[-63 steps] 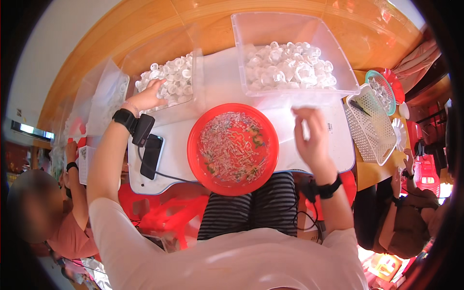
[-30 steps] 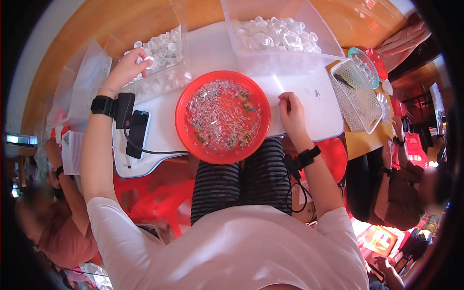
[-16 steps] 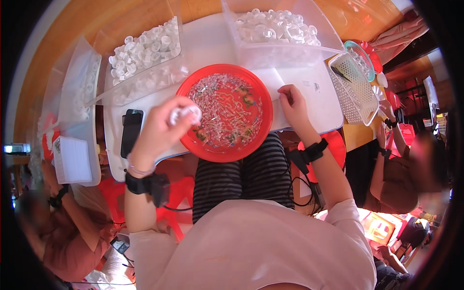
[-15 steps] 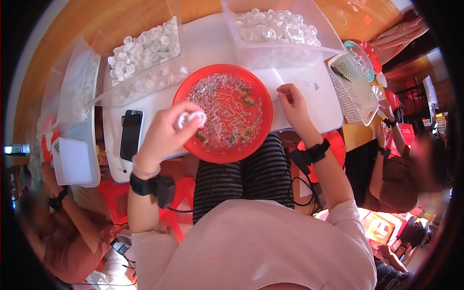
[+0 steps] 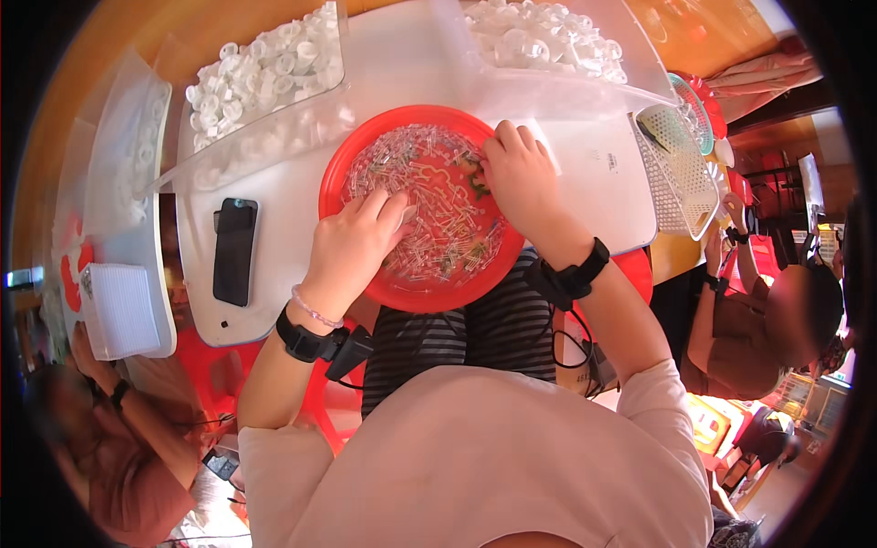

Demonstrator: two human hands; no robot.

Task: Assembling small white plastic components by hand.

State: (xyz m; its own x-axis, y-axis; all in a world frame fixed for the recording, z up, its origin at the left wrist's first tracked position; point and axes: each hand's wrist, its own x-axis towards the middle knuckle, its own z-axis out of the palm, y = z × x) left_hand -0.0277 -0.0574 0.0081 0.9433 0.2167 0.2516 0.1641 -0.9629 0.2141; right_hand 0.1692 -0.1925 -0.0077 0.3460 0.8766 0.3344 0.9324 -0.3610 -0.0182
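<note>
A round red basin (image 5: pixel 331 183) at the table's near edge, above my lap, holds many thin clear plastic sticks (image 5: pixel 438 205) and some greenish and yellowish bits. Over its left side, my left hand (image 5: pixel 352 242) is closed around a small white plastic piece (image 5: pixel 409 215), mostly hidden by the fingers. My right hand (image 5: pixel 525 178) reaches across the basin's right rim, its fingers curled together at the far right inside edge. Whatever those fingers grip is hidden.
Clear bins of white plastic caps (image 5: pixel 265 78) and clear-white rounded pieces (image 5: pixel 548 41) stand at the back. A black phone (image 5: pixel 236 251) lies left of the basin, a white perforated basket (image 5: pixel 681 173) far right. Other people sit on both sides.
My left hand has moved right and over the basin, still with the white piece. My right hand has come left from the tabletop to the basin's rim. The view has shifted slightly.
</note>
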